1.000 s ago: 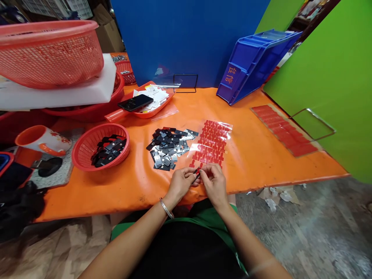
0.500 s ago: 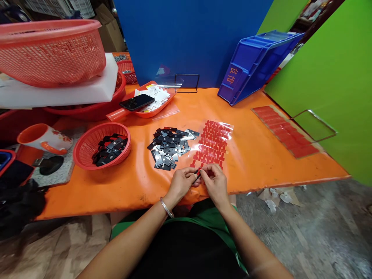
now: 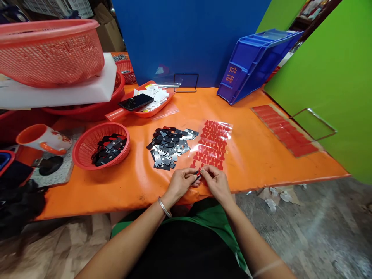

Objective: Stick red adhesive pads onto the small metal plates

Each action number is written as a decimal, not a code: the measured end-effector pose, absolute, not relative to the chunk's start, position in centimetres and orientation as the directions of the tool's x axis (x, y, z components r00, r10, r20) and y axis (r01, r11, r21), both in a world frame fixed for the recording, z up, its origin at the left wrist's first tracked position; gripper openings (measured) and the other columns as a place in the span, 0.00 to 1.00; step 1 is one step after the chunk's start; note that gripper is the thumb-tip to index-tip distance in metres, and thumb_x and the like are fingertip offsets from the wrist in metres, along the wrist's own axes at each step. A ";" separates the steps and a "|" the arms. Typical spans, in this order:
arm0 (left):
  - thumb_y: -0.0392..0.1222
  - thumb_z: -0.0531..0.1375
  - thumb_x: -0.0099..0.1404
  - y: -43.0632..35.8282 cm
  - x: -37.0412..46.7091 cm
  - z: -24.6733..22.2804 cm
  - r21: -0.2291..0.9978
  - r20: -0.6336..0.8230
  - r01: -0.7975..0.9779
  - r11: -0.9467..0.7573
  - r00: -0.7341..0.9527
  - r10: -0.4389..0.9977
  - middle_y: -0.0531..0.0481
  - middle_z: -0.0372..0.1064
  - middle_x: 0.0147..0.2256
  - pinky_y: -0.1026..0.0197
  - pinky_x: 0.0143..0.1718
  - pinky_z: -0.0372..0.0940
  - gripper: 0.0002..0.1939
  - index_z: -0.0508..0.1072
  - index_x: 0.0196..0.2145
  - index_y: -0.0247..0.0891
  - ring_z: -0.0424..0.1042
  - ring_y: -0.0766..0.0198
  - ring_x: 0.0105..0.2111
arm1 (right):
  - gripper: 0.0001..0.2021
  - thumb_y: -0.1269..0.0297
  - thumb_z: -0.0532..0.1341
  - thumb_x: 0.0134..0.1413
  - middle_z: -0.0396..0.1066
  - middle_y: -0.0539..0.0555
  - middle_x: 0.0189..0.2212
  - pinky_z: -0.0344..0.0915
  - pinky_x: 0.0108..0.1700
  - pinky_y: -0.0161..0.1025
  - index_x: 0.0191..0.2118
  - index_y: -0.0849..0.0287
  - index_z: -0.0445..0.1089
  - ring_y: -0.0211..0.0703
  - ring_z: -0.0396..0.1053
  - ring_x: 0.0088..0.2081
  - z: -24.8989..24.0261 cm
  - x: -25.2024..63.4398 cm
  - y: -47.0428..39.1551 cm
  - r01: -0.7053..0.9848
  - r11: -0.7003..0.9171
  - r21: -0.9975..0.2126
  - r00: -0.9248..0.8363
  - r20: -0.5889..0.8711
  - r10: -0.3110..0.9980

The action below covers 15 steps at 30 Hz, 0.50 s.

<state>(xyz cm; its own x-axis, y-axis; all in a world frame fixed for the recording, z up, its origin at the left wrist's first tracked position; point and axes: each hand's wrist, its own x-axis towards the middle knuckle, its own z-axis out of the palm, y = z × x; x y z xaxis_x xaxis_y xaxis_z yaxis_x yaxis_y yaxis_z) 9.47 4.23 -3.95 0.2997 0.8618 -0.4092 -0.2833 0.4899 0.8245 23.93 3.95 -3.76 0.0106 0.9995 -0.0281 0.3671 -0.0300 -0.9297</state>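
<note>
Close to the table's front edge, my left hand (image 3: 181,181) grips a small black plate (image 3: 196,173) with a red sticker on its face. My right hand (image 3: 216,181) has thumb and forefinger closed at the plate's other end, touching the red part; the fingertips hide some of it. Just beyond my hands lies a clear sheet of T-shaped red stickers (image 3: 210,143). Left of that sheet is a loose pile of black and silvery plates (image 3: 168,145). Further left, a red basket (image 3: 83,145) holds more black plates, some showing red.
An orange scoop (image 3: 114,115) carries paper slips and a black phone (image 3: 136,102). A mug (image 3: 36,137) lies tipped at left, near stacked red baskets (image 3: 52,58). A blue bin (image 3: 247,62) leans at the back. More red stickers (image 3: 286,131) lie right, beside a wire stand (image 3: 325,135).
My fingers have shifted very slightly on the plate, and the right hand has turned a little. The view has moved marginally; the pile, sheet and basket stay as they were.
</note>
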 end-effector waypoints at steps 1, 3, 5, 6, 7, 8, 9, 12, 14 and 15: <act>0.42 0.66 0.51 4.2 9.5 -4.0 0.829 -0.403 -0.280 0.484 0.301 0.864 0.48 0.75 0.26 0.65 0.34 0.69 0.16 0.76 0.37 0.30 0.73 0.66 0.26 | 0.12 0.57 0.56 0.54 0.68 0.50 0.23 0.61 0.30 0.36 0.26 0.58 0.67 0.41 0.65 0.27 -3.8 23.9 3.9 0.370 -0.041 -0.928 0.014 -0.039 0.999; 0.43 0.66 0.51 4.2 9.5 -4.0 0.834 -0.399 -0.276 0.477 0.296 0.868 0.48 0.75 0.26 0.65 0.34 0.69 0.16 0.76 0.37 0.31 0.73 0.66 0.26 | 0.13 0.56 0.56 0.55 0.66 0.49 0.22 0.60 0.28 0.35 0.25 0.58 0.66 0.40 0.64 0.25 -4.1 23.9 4.0 0.388 -0.047 -0.920 0.013 -0.045 0.999; 0.43 0.67 0.51 4.1 9.7 -4.1 0.835 -0.400 -0.277 0.476 0.289 0.870 0.47 0.75 0.28 0.65 0.34 0.69 0.16 0.76 0.36 0.31 0.73 0.67 0.26 | 0.15 0.55 0.54 0.56 0.65 0.48 0.20 0.59 0.28 0.34 0.24 0.57 0.64 0.39 0.62 0.24 -4.5 23.9 4.1 0.423 -0.044 -0.905 0.028 -0.035 0.999; 0.43 0.67 0.51 4.0 9.7 -4.0 0.831 -0.408 -0.279 0.482 0.284 0.868 0.47 0.75 0.28 0.64 0.33 0.69 0.16 0.75 0.36 0.30 0.73 0.67 0.26 | 0.16 0.54 0.53 0.57 0.64 0.48 0.19 0.58 0.27 0.34 0.23 0.57 0.63 0.39 0.61 0.24 -4.7 23.9 4.2 0.441 -0.047 -0.896 0.045 -0.030 0.999; 0.43 0.67 0.51 4.0 9.8 -3.9 0.824 -0.420 -0.282 0.492 0.279 0.863 0.46 0.75 0.28 0.64 0.33 0.69 0.16 0.75 0.35 0.30 0.73 0.67 0.25 | 0.18 0.53 0.53 0.57 0.63 0.48 0.18 0.57 0.26 0.34 0.22 0.57 0.62 0.39 0.61 0.23 -4.8 24.0 4.3 0.454 -0.053 -0.890 0.064 -0.026 0.998; 0.43 0.67 0.51 3.9 9.7 -3.7 0.817 -0.430 -0.286 0.501 0.278 0.859 0.46 0.75 0.28 0.63 0.34 0.69 0.16 0.75 0.35 0.30 0.73 0.66 0.25 | 0.19 0.52 0.52 0.58 0.63 0.48 0.18 0.57 0.26 0.34 0.22 0.57 0.63 0.39 0.61 0.23 -4.9 24.0 4.3 0.457 -0.061 -0.887 0.079 -0.028 0.996; 0.43 0.67 0.51 3.9 9.5 -3.4 0.815 -0.431 -0.291 0.502 0.276 0.859 0.45 0.75 0.28 0.62 0.34 0.69 0.16 0.74 0.35 0.30 0.74 0.65 0.26 | 0.19 0.51 0.51 0.58 0.64 0.49 0.18 0.57 0.26 0.35 0.22 0.57 0.63 0.40 0.62 0.23 -4.9 24.0 4.4 0.454 -0.072 -0.888 0.090 -0.034 0.995; 0.42 0.65 0.54 4.2 7.6 -1.6 0.881 -0.342 -0.261 0.395 0.226 0.912 0.45 0.75 0.30 0.59 0.36 0.69 0.16 0.74 0.39 0.31 0.75 0.62 0.29 | 0.18 0.50 0.53 0.57 0.70 0.52 0.24 0.62 0.29 0.37 0.29 0.58 0.68 0.43 0.67 0.27 -4.9 23.9 4.3 0.437 -0.074 -0.897 0.067 -0.050 0.997; 0.41 0.62 0.57 4.8 4.8 0.0 0.964 -0.210 -0.149 0.222 0.090 0.973 0.45 0.75 0.32 0.60 0.38 0.68 0.15 0.75 0.42 0.33 0.74 0.62 0.31 | 0.16 0.51 0.55 0.56 0.73 0.55 0.29 0.65 0.32 0.39 0.33 0.58 0.70 0.45 0.69 0.30 -4.8 23.7 4.0 0.440 -0.039 -0.897 0.039 -0.025 0.999; 0.41 0.60 0.58 5.2 3.0 0.7 0.990 -0.131 -0.051 0.130 -0.016 0.991 0.46 0.75 0.33 0.60 0.39 0.68 0.14 0.76 0.41 0.34 0.74 0.62 0.32 | 0.15 0.52 0.56 0.56 0.74 0.55 0.31 0.65 0.33 0.40 0.34 0.58 0.71 0.46 0.70 0.31 -4.7 23.5 3.8 0.451 -0.011 -0.892 0.029 0.002 1.000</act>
